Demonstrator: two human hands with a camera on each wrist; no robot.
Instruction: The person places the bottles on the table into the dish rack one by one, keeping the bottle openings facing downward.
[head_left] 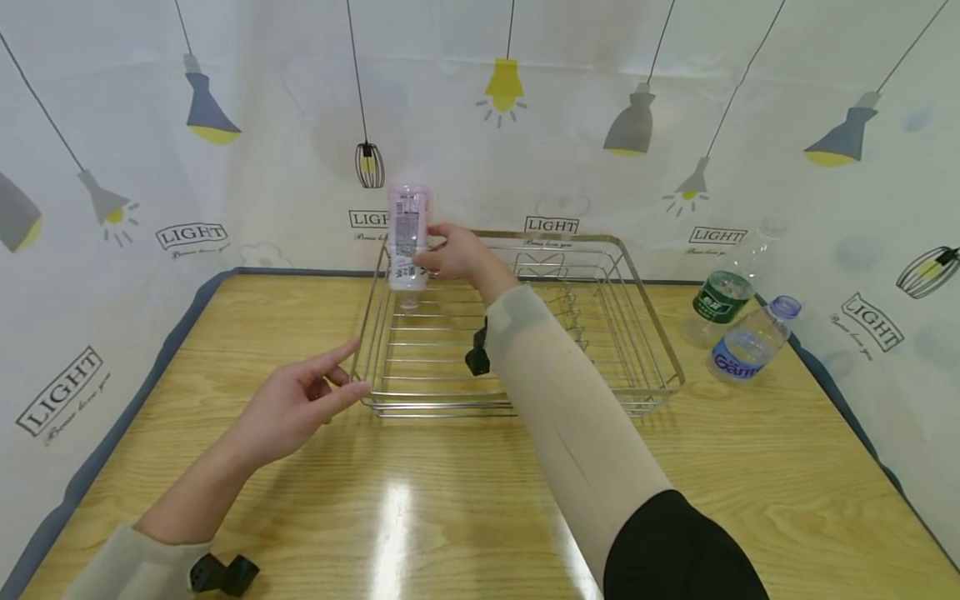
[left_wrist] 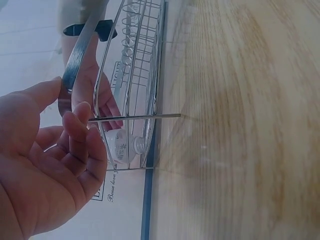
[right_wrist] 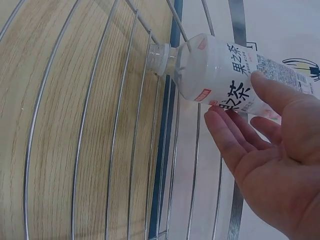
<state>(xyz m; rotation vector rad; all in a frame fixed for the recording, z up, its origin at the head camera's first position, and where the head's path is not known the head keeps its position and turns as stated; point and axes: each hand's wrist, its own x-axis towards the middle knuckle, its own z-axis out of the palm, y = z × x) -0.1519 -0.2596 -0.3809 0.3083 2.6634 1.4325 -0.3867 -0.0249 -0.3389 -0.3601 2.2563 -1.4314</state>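
Pink bottle (head_left: 408, 237): neck-down, lower end inside the far left corner of the wire rack (head_left: 592, 238). Table (head_left: 450, 492) carries the rack; my left hand (head_left: 288, 408) pinches its near left corner, thumb and forefinger narrow. Right hand (head_left: 457, 254) holds the bottle, thumb and fingertips only. Could go wrong: rack skids if the left pinch slips under a push. Bottle probably topples if let go like this, neck being a poor foot; it may also snag between wires. Containers: rack has the pink bottle's end in it. Green-label bottle (head_left: 723, 297), blue-label bottle (head_left: 750, 343), right of rack: no liquid I can make out. Pink one: can't tell.
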